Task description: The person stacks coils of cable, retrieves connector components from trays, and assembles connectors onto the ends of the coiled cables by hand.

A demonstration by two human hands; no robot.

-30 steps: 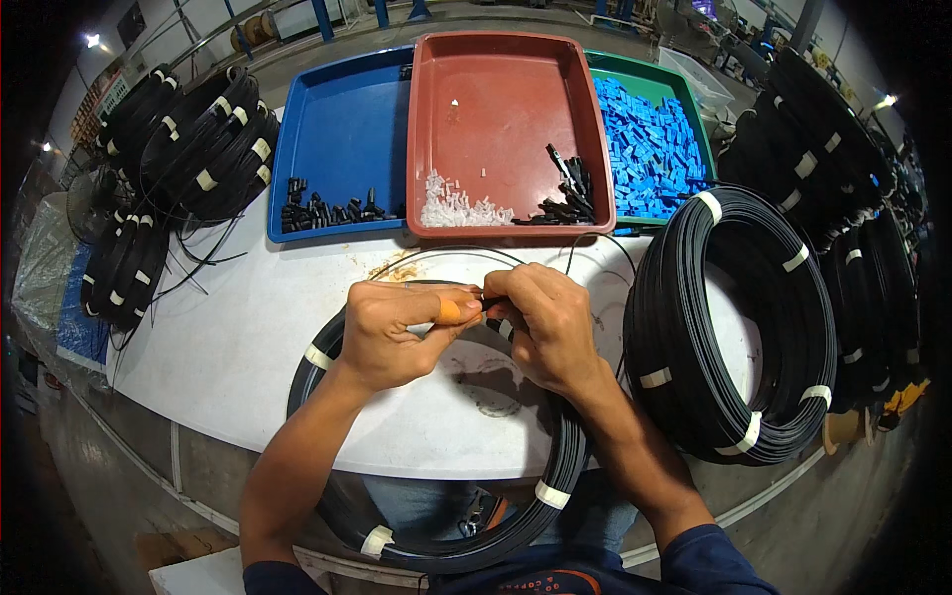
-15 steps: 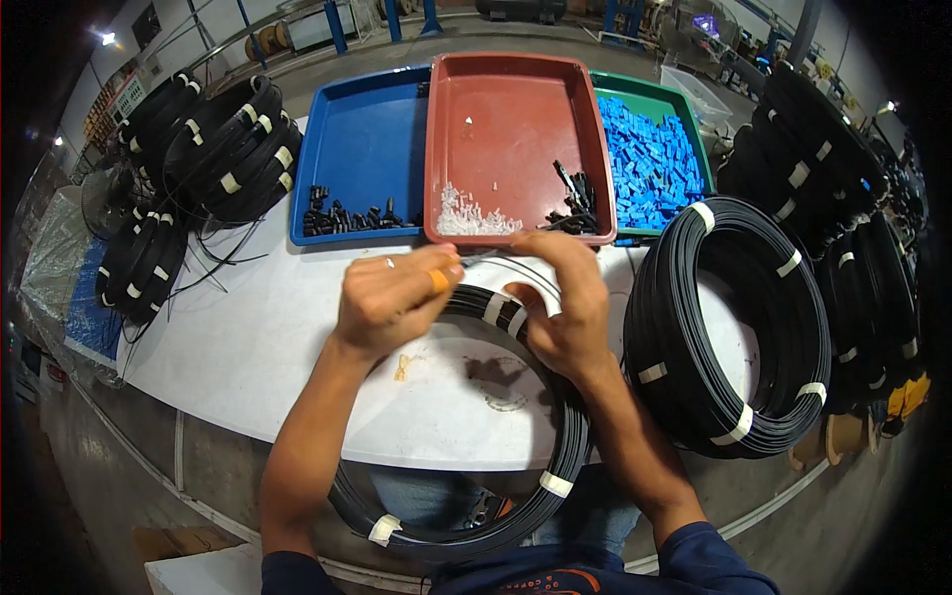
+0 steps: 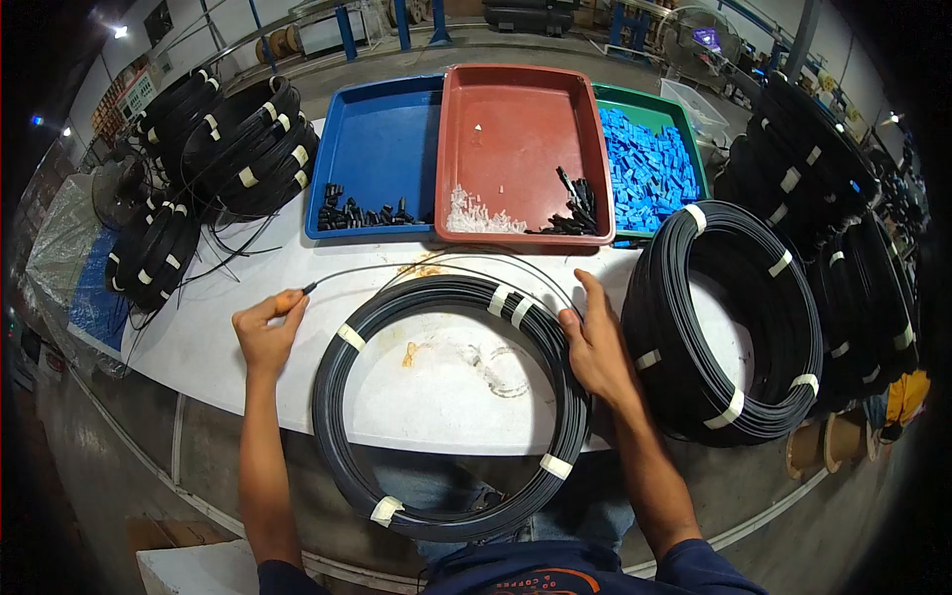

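Note:
My left hand pinches a black cable at its end, where a small dark connector sticks out past the fingertips. From there the cable arches right, over the far edge of a large black cable coil bound with pale tape. My right hand is at the coil's right side, thumb and forefinger apart. Its thumb lies close to the cable strands; whether it presses on them I cannot tell. The coil rests partly on the white table and overhangs its near edge, above my lap.
Behind the coil stand a blue tray with black fittings, a red tray with clear pieces and black parts, and a green tray of blue clips. Taped coils stand at right; more coils are stacked at left.
My left hand has moved left and nearer me, drawing the cable end out from above the coil. My right hand has come away from the red tray's edge, its fingers spreading.

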